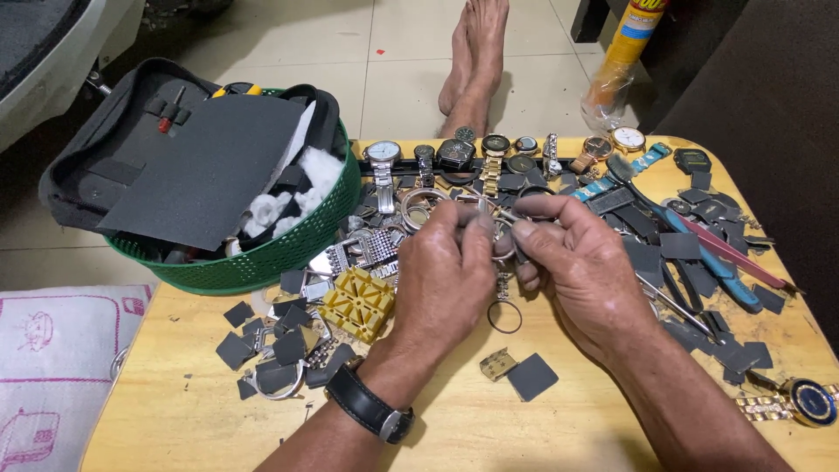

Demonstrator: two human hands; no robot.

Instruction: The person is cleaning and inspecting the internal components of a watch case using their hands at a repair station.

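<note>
Fingers (479, 225) of both hands pinched shut on a metal watch bracelet (502, 240), held above the table's (437, 419) middle.
We judge a slip likely: the left hand (446, 271) and right hand (581, 267) grip small links, which could drop into the clutter of dark squares (280, 345) below.

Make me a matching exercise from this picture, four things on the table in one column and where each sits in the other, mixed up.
Things:
1. green basket
2. yellow block
3. blue-faced watch
4. metal ring

Places:
A. far right edge of the table
B. below the two hands
C. left end, holding a black pouch
D. just under the basket

Pairs: 1-C, 2-D, 3-A, 4-B
</note>
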